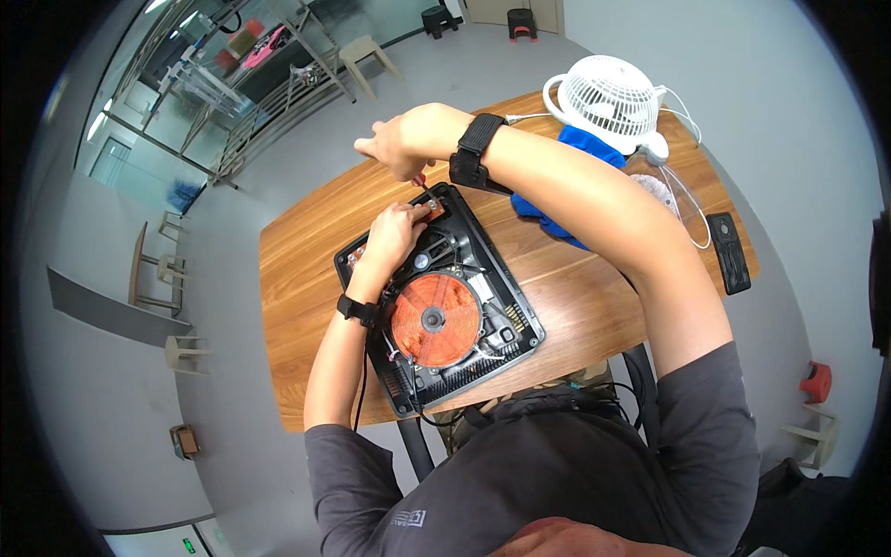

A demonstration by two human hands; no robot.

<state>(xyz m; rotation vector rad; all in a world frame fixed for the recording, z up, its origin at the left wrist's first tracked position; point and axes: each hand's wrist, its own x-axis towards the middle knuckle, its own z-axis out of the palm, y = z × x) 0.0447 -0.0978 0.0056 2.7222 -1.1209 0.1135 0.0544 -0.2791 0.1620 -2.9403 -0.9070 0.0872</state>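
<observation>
An opened induction cooker [506, 278] lies on the wooden table, its black shell tilted from far left to near right. A round copper coil [436, 320] fills its near half. My right hand [408, 144] is closed round a red-handled screwdriver [419, 179], held above the cooker's far corner with its tip pointing down. Beneath it is a small orange-brown circuit board [436, 208]. My left hand [396, 234] reaches over the shell, its bent fingertips at this board's edge. The screwdriver's tip and those fingertips are too small to make out fully.
A white fan [608, 97] stands at the table's far right, with a blue cloth [587, 148] beside it, partly behind my right forearm. A black flat object [729, 252] lies at the right edge. White cables trail nearby. Stools and metal racks [251, 102] stand beyond the table [306, 251].
</observation>
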